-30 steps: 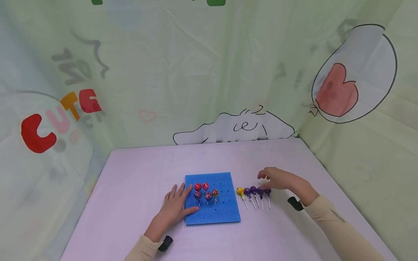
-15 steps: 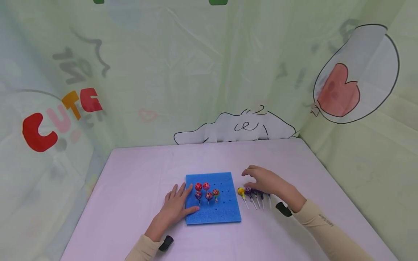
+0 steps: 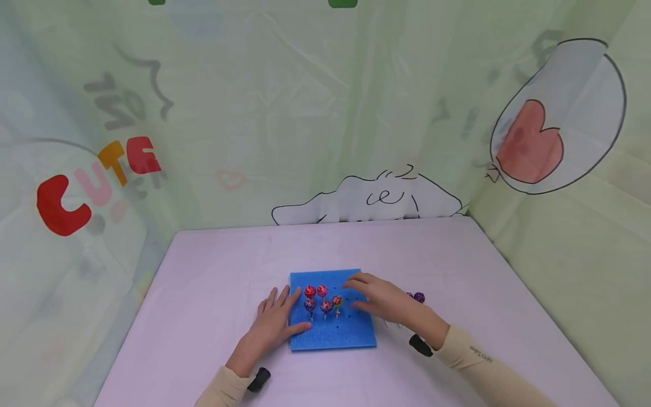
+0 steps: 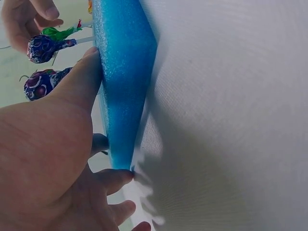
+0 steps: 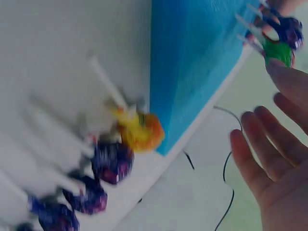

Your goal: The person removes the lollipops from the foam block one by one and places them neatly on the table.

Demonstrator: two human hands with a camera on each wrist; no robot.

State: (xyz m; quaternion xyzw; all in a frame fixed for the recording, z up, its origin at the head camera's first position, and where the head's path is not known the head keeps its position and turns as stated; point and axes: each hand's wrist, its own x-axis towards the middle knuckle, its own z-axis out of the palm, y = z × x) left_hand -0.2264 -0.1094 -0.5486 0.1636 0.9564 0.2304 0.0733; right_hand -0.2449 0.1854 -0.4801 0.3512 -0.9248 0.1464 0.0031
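Note:
A blue foam block (image 3: 335, 339) with small holes lies on the table. Several wrapped lollipops stand in it on their sticks, among them a red one (image 3: 310, 291), a dark blue one (image 3: 309, 304) and a green-and-red one (image 3: 337, 301). My left hand (image 3: 274, 316) rests on the block's left edge, fingers spread and thumb on top. Above the block's right part is my right hand (image 3: 381, 297), its fingers loosely bent and apart, nothing between them. In the right wrist view a yellow lollipop (image 5: 142, 132) and several purple lollipops (image 5: 113, 161) lie beside the block, partly blurred.
The table (image 3: 229, 265) has a pale cover. A printed curtain (image 3: 305, 113) hangs behind it and at both sides. Black wrist cameras show under the left wrist (image 3: 259, 380) and the right wrist (image 3: 421, 346).
My right hand has moved left, from over the lying purple lollipops to above the block's right part, now hiding most of that row in the head view. The left hand stays put.

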